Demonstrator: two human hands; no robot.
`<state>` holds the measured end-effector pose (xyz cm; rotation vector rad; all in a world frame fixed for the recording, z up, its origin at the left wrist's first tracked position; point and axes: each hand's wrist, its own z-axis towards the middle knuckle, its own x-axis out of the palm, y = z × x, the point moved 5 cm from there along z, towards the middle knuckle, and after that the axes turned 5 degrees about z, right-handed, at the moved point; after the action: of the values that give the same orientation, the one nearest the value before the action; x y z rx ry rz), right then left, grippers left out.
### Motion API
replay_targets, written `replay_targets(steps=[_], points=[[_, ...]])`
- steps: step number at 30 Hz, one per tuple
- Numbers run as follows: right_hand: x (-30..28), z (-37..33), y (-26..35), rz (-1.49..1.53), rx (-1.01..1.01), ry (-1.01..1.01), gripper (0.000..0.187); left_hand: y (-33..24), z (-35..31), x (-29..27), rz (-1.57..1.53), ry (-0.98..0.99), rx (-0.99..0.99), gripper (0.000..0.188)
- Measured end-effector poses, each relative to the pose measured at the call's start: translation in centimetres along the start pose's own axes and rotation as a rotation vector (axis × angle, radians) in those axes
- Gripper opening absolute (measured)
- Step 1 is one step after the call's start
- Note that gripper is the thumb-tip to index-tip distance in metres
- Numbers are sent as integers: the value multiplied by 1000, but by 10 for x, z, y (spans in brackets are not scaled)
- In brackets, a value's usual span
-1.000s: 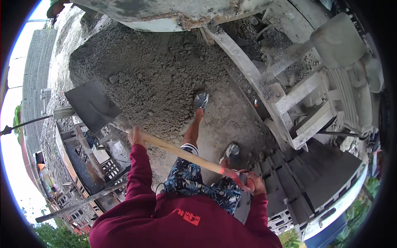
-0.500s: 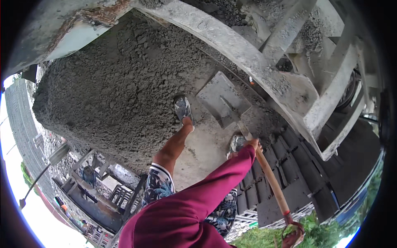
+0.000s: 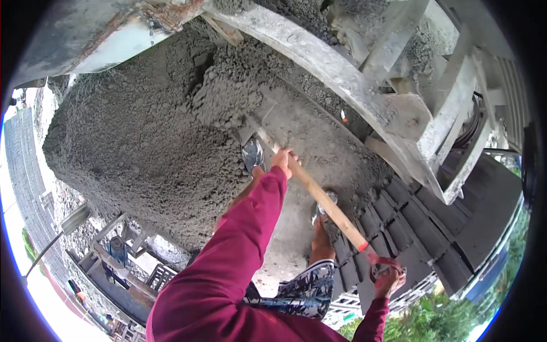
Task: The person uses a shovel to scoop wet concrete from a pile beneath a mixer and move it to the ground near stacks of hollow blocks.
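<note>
My left hand (image 3: 284,162) is wrapped round the wooden shaft of a shovel (image 3: 326,200), low down near the blade. At the other end, by my right leg, my right hand (image 3: 388,280) grips the red D-shaped handle. The shovel slants from the lower right up to a heap of dark grey, crumbly material (image 3: 131,125). Its metal blade is pushed into the heap's right side and mostly covered by loose lumps. My left shoe (image 3: 252,155) stands against the heap's edge, close to the blade.
A dusty curved metal frame (image 3: 319,51) arches overhead at the right. Stacked grey slabs (image 3: 410,222) lie right of my right foot. A rusty metal machine part (image 3: 114,34) hangs over the heap at the upper left. Metal equipment (image 3: 117,256) stands at the lower left.
The shovel blade has gone from the bare floor leftward and forward into the heap, loosening lumps around it. Both hands have moved with it, the left one up and leftward, the right upward.
</note>
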<state>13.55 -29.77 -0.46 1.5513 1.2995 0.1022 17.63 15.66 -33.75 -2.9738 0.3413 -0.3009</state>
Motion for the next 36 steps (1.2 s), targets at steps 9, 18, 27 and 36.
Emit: replay_targets(steps=[9, 18, 27, 36], points=[[-73, -68, 49, -132, -539, 381, 29, -69, -239, -102, -180, 236, 369, 13], [-138, -35, 52, -141, 239, 54, 14, 150, -71, 4, 223, -88, -63, 16], [100, 51, 74, -79, 136, 126, 12, -14, 102, 88, 172, -91, 3, 11], [126, 49, 57, 0, 44, 179, 6, -77, 65, 74, 58, 17, 118, 9]])
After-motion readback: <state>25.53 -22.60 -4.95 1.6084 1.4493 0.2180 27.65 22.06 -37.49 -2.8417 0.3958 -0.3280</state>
